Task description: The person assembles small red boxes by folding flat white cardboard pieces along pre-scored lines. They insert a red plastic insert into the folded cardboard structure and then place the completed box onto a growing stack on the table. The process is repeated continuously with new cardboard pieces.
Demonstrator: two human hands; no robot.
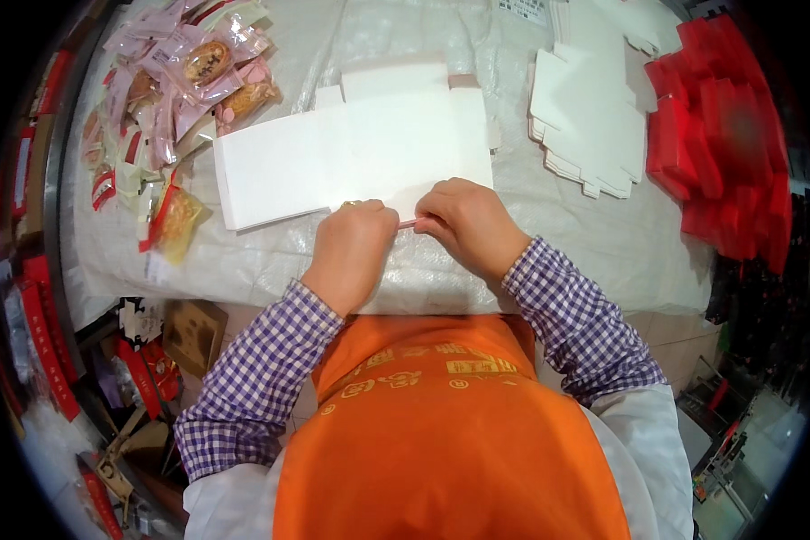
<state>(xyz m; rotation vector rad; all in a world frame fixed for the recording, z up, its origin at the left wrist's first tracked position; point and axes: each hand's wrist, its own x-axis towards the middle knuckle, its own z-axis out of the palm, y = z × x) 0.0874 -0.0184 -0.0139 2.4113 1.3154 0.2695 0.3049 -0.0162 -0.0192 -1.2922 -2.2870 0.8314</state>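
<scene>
A white cardboard box blank (369, 148) lies spread out in front of me, its flaps partly raised along the far side. Both hands are at its near edge, close together. My left hand (355, 247) is closed, its fingers curled on the flap at that edge. A thin red strip shows between the two hands, at the fold. My right hand (472, 223) pinches the same near flap with thumb and fingers. A ring sits on a finger of the left hand. The fingertips are partly hidden by the hands themselves.
A heap of wrapped pastries (184, 76) lies at the left. Stacked flat white box blanks (589, 117) lie to the right, beside a pile of red boxes (724, 135). A whitish plastic sheet (270, 270) covers the table. Cartons (193, 335) stand below its left front edge.
</scene>
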